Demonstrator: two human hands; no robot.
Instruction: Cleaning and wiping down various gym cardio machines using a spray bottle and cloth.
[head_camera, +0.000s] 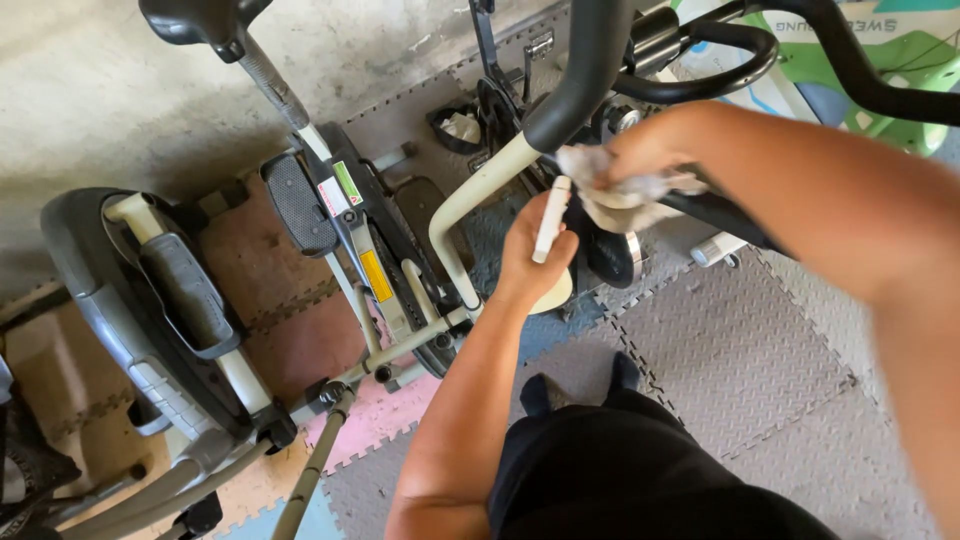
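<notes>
Head view, left hand: the left hand (535, 262) is closed around a slim white stick-like piece (551, 219); what the piece is exactly, I cannot tell.
Head view, white piece axis: its long axis runs from about 6 o'clock to 12 o'clock, leaning a little toward 1 o'clock; the lower end sits inside the fingers, the upper end is free.
Head view, right hand: the right hand (640, 155) is clenched on a crumpled pale cloth (625, 200) and presses it on the black frame of the exercise bike (585, 70).
Head view, cloth to left hand: the cloth lies at about 1 o'clock from the left hand, just beside the top of the white piece, maybe touching it.
Head view, nearer hand: the right hand is on the black tube; the left hand is just below it, next to the cream curved tube (470, 195).
Head view, surroundings: an elliptical trainer (190, 300) stands at 9 o'clock, well apart from both hands, on a foam mat floor (740, 350) in grey, pink and brown.
Head view, body: black shorts (620, 470) are seen at 6 o'clock.
</notes>
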